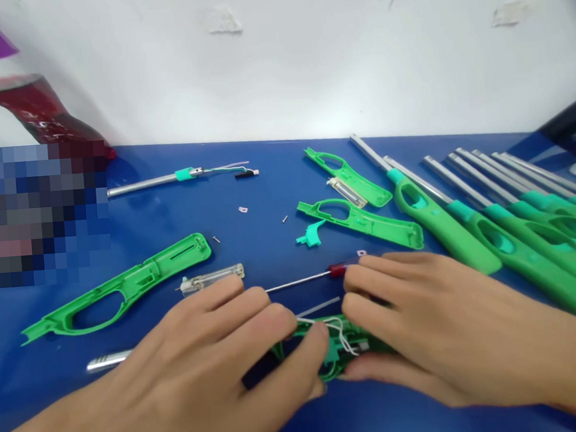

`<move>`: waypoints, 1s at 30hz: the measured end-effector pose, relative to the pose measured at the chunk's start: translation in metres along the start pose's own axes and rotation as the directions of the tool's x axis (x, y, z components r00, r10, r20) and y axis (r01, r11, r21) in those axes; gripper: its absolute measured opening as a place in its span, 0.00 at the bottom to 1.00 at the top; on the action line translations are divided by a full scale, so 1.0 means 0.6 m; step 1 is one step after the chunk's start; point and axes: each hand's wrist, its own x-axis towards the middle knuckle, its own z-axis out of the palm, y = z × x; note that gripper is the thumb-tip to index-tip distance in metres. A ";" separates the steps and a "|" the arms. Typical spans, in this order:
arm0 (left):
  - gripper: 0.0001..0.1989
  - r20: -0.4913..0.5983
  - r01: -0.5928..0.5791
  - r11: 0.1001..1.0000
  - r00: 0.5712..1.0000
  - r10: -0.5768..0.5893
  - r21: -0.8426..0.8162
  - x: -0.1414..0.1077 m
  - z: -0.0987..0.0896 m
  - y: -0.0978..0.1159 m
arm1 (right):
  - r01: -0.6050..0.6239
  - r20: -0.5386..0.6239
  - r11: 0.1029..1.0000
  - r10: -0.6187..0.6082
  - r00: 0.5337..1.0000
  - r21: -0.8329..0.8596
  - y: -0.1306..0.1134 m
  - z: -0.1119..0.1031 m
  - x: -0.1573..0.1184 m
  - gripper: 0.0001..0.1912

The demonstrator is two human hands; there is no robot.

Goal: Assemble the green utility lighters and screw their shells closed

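Observation:
An opened green lighter handle [330, 374] lies between my two hands near the front of the table. White wires [343, 337] loop out of it beside a teal trigger piece [331, 350]. My left hand [194, 361] is closed around its left part, thumb and fingers at the trigger area. A metal lighter tube [105, 362] shows to the left beneath this hand. Gripping the handle's right end is my right hand [424, 325], with the thumb along the near edge. Just beyond the fingers lies a screwdriver [338, 270] with a red handle.
Empty green half-shells [149, 275], clear fuel tanks [213, 278], a loose teal trigger [311, 234] and small screws [216, 239] are scattered about. A wired tube [152, 183] lies at back left. Several whole lighters [447, 231] line the right. Bottles [38, 105] stand at left; a white wall [278, 78] is behind.

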 end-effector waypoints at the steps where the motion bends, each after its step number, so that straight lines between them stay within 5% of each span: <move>1: 0.10 -0.020 0.009 1.000 1.000 -0.009 0.020 -0.004 -0.002 -0.004 | -0.013 0.024 1.000 0.013 1.000 0.018 0.005 -0.004 -0.003 0.25; 7: 0.11 -0.040 0.093 0.989 0.995 -0.089 0.113 0.002 -0.006 -0.022 | -0.125 0.131 0.986 0.111 0.985 0.107 0.030 -0.023 -0.020 0.19; 30: 0.12 0.050 0.148 0.984 0.987 -0.153 0.100 0.007 -0.006 -0.023 | -0.140 0.126 0.987 0.129 0.984 0.081 0.025 -0.023 -0.025 0.19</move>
